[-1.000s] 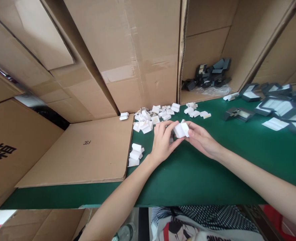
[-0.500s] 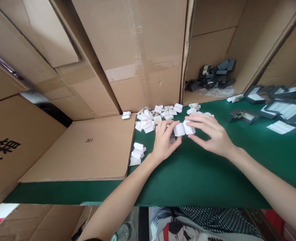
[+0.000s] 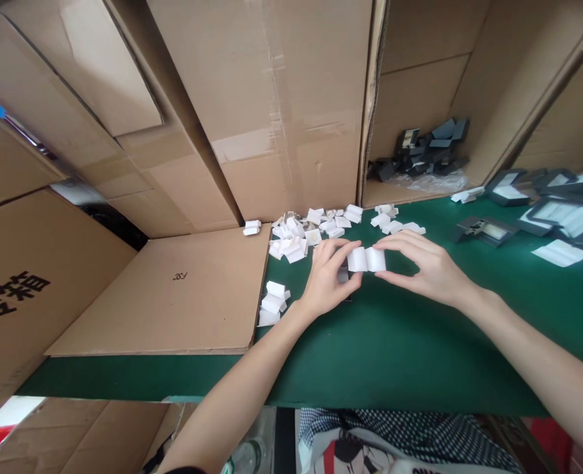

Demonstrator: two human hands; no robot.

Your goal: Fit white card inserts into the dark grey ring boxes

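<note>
Between my two hands is a small white folded insert with a crease down its middle. My left hand pinches its left end between thumb and fingers. At the right end, my right hand grips it by the top and bottom edges. A dark piece shows partly behind the left fingers; most of it is hidden. Just beyond my hands lies a loose pile of similar white pieces, and a few more white pieces lie left of my left forearm.
A flat cardboard sheet covers the left of the green table. Tall cardboard boxes stand along the back. Dark grey small boxes with white inserts lie at right. More dark pieces sit inside an open carton.
My right hand has shifted its hold to the right end of the white insert, fingers now above and thumb below. The insert has turned so its two halves lie level side by side.
</note>
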